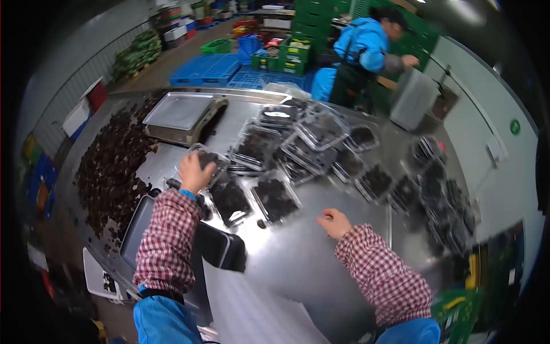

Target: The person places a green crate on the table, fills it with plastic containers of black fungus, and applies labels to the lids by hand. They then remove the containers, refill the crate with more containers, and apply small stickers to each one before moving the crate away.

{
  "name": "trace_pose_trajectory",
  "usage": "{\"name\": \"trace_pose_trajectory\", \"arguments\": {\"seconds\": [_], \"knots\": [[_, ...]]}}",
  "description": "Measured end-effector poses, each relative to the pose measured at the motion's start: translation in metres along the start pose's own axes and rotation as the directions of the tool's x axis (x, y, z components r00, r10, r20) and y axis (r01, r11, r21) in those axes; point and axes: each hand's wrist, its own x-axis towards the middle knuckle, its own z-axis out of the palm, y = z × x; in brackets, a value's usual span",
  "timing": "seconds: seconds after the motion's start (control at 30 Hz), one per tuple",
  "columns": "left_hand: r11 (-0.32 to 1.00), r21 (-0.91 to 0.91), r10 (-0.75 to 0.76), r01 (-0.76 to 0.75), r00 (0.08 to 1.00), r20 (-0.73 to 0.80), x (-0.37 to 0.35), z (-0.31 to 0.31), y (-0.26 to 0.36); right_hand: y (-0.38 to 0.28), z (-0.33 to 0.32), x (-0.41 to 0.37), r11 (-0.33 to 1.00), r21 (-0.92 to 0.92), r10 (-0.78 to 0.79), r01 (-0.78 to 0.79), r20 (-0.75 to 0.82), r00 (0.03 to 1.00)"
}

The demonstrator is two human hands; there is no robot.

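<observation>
My left hand [195, 172] is closed on the near edge of a clear plastic container [220, 161] holding dark brown pieces that look like mushrooms. Part of that container is hidden behind the hand. Just below lie two more filled containers, one on the left [230, 200] and one on the right [275, 198]. My right hand [334, 223] hovers over the bare metal table [286, 252], fingers curled in with nothing visible in them. Its nearest thing is the right one of these containers.
Loose dark pieces [112, 166] are heaped at the left, beside a scale [180, 112]. Filled clear packs [321, 129] are piled at the back, with more [441, 195] at the right. A dark tray [223, 246] stands by my left arm. Beyond the table, a person [361, 51] handles a grey bin [413, 97].
</observation>
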Motion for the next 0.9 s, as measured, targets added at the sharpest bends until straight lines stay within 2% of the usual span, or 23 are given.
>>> {"name": "trace_pose_trajectory", "arguments": {"seconds": [0.03, 0.07, 0.1, 0.13, 0.17, 0.2, 0.23, 0.27, 0.3, 0.33, 0.37, 0.4, 0.43, 0.47, 0.5, 0.57, 0.63, 0.7, 0.73, 0.77, 0.8, 0.83, 0.9], "knots": [[0.994, 0.069, -0.076, 0.084, 0.991, -0.115, 0.018, 0.004, -0.025, 0.0, 0.014, 0.022, 0.992, -0.091, -0.09, 0.084, -0.061, 0.994], [0.973, 0.174, -0.116, 0.149, 0.975, -0.187, 0.033, 0.004, -0.047, -0.017, 0.017, 0.028, 0.977, -0.188, -0.116, 0.102, -0.064, 0.991], [0.937, 0.274, -0.143, 0.214, 0.955, -0.258, 0.043, -0.004, -0.058, -0.018, 0.029, 0.047, 0.973, -0.2, -0.122, 0.112, -0.037, 0.992], [0.901, 0.255, -0.314, 0.35, 0.934, -0.171, 0.052, -0.012, -0.065, -0.015, 0.041, 0.068, 0.933, -0.346, -0.137, 0.1, -0.083, 0.987], [0.896, 0.248, -0.33, 0.369, 0.925, -0.186, 0.059, -0.006, -0.079, -0.021, 0.047, 0.084, 0.872, -0.482, -0.168, 0.083, -0.137, 0.976], [0.92, 0.114, -0.385, 0.375, 0.919, 0.08, 0.065, 0.001, -0.093, -0.025, 0.056, 0.095, 0.881, -0.472, -0.104, 0.03, -0.131, 0.986], [0.913, -0.018, -0.376, 0.408, 0.855, 0.357, 0.064, 0.01, -0.106, -0.024, 0.058, 0.104, 0.874, -0.484, -0.105, 0.034, -0.121, 0.987], [0.941, 0.006, -0.281, 0.339, 0.771, 0.572, 0.061, 0.012, -0.089, -0.028, 0.06, 0.103, 0.952, -0.296, 0.082, -0.075, 0.011, 0.997], [0.964, -0.071, -0.183, 0.256, 0.834, 0.52, 0.056, 0.032, -0.087, -0.028, 0.064, 0.098, 0.965, -0.113, 0.252, -0.235, 0.178, 0.951], [0.955, -0.09, -0.178, 0.282, 0.79, 0.587, 0.054, 0.035, -0.073, -0.02, 0.059, 0.095, 0.95, 0.045, 0.285, -0.308, 0.272, 0.919], [0.975, -0.117, -0.08, 0.191, 0.783, 0.616, 0.046, 0.037, -0.061, -0.006, 0.058, 0.08, 0.907, 0.277, 0.247, -0.316, 0.258, 0.934], [0.983, -0.078, -0.073, 0.168, 0.74, 0.669, 0.033, 0.032, -0.035, 0.014, 0.056, 0.059, 0.816, 0.492, 0.214, -0.302, 0.228, 0.95], [0.992, -0.056, -0.039, 0.11, 0.708, 0.705, 0.017, 0.022, -0.01, 0.042, 0.049, 0.037, 0.734, 0.613, 0.244, -0.29, 0.161, 0.956], [0.991, -0.133, 0.108, -0.018, 0.694, 0.712, 0.003, 0.03, 0.0, 0.064, 0.04, 0.015, 0.644, 0.721, 0.278, -0.257, 0.092, 0.956], [0.992, -0.122, 0.113, -0.026, 0.608, 0.786, -0.003, 0.015, 0.025, 0.054, 0.024, -0.019, 0.527, 0.822, 0.141, -0.214, 0.163, 0.976], [0.919, -0.395, 0.339, -0.001, 0.516, 0.786, 0.008, 0.004, 0.018, 0.081, -0.009, -0.064, 0.419, 0.901, 0.102, -0.11, 0.074, 0.992], [0.894, -0.249, 0.434, -0.372, 0.585, 0.685, 0.041, -0.033, -0.016, 0.037, -0.031, -0.103, 0.46, 0.887, -0.054, 0.037, -0.013, 0.998], [0.838, 0.131, 0.126, -0.529, 0.423, 0.897, 0.038, -0.059, -0.026, -0.017, -0.036, -0.111, 0.445, 0.894, -0.177, 0.048, 0.036, 0.984], [0.755, 0.158, 0.156, -0.637, 0.408, 0.899, 0.026, -0.047, -0.042, -0.02, -0.035, -0.103, 0.455, 0.888, -0.222, 0.069, 0.038, 0.974], [0.657, 0.19, 0.181, -0.73, 0.398, 0.9, 0.011, -0.027, -0.058, -0.005, -0.034, -0.092, 0.496, 0.868, -0.105, -0.015, 0.077, 0.992], [0.756, 0.139, 0.216, -0.64, 0.445, 0.869, 0.007, -0.006, -0.069, 0.003, -0.025, -0.069, 0.525, 0.85, -0.161, -0.044, 0.149, 0.976], [0.746, 0.078, 0.306, -0.661, 0.445, 0.842, 0.01, -0.008, -0.068, 0.0, -0.012, -0.057, 0.564, 0.824, -0.125, -0.047, 0.141, 0.982], [0.803, 0.029, 0.332, -0.595, 0.487, 0.808, 0.019, -0.027, -0.065, 0.028, -0.003, -0.042, 0.662, 0.743, -0.009, -0.105, 0.148, 0.989]]}}
